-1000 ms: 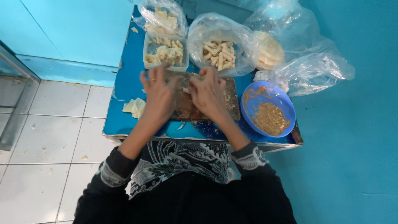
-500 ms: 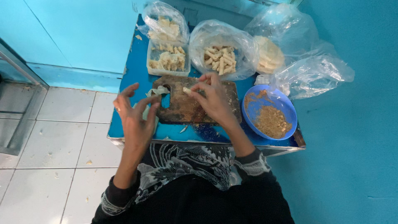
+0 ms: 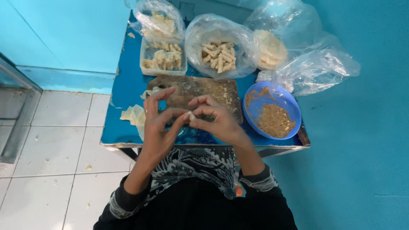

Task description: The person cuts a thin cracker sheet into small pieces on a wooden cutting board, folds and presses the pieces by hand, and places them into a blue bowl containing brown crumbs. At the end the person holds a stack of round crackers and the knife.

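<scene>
My left hand [image 3: 159, 121] and my right hand [image 3: 215, 119] meet above the near edge of a small blue table [image 3: 128, 91]. Together their fingertips pinch a small pale piece of dough [image 3: 191, 115]. Just beyond the hands lies a worn wooden cutting board [image 3: 204, 91] dusted with crumbs. A blue bowl [image 3: 255, 102] with brown ground filling stands right of the board. Pale wrapper scraps [image 3: 133, 115] lie on the table left of my left hand.
At the back stand a clear tub of pale rolls [image 3: 164, 59], an open bag of finished rolls [image 3: 219, 53], a bag of round wrappers [image 3: 272, 49] and a crumpled empty plastic bag [image 3: 317, 70]. Turquoise walls close in behind and right; tiled floor [image 3: 55, 149] lies left.
Both hands lifted off the cutting board and drew toward me. The left hand swung out to the left, then came back to join the right on the small dough piece.
</scene>
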Motion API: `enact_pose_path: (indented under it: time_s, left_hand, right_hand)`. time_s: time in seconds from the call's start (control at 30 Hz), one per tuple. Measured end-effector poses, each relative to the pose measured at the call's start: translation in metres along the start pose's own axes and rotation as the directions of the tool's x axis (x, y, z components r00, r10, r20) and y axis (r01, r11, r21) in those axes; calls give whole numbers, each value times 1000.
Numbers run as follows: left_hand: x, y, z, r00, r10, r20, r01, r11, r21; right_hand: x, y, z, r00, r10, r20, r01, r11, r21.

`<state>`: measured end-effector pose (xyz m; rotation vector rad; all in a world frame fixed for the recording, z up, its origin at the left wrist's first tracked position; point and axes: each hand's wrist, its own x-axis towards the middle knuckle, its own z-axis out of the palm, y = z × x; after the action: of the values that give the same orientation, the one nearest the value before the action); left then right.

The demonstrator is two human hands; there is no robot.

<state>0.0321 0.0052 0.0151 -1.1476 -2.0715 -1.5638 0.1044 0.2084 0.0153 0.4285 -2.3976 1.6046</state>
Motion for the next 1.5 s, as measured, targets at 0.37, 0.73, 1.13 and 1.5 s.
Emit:
enact_pose_path:
  time_s: [0.37, 0.73, 1.13, 1.5]
  left_hand:
    - [-21, -5, 22, 993, -43, -108, 53, 995, 89]
    - [-34, -62, -75, 974, -196, -115, 227, 818, 529]
    - [-27, -81, -55, 899, -433, -63, 418, 892, -171]
    - [-20, -89, -40, 865, -416, -281, 351, 902, -252]
  right_hand:
    - [2, -14, 13, 946, 291, -143, -262, 946, 192]
    - [36, -11, -44, 885, -38, -464, -248, 804, -540]
    - [27, -3, 45, 987, 21, -161, -40, 993, -115]
    - [38, 15, 73, 965, 40, -259, -88, 981, -174]
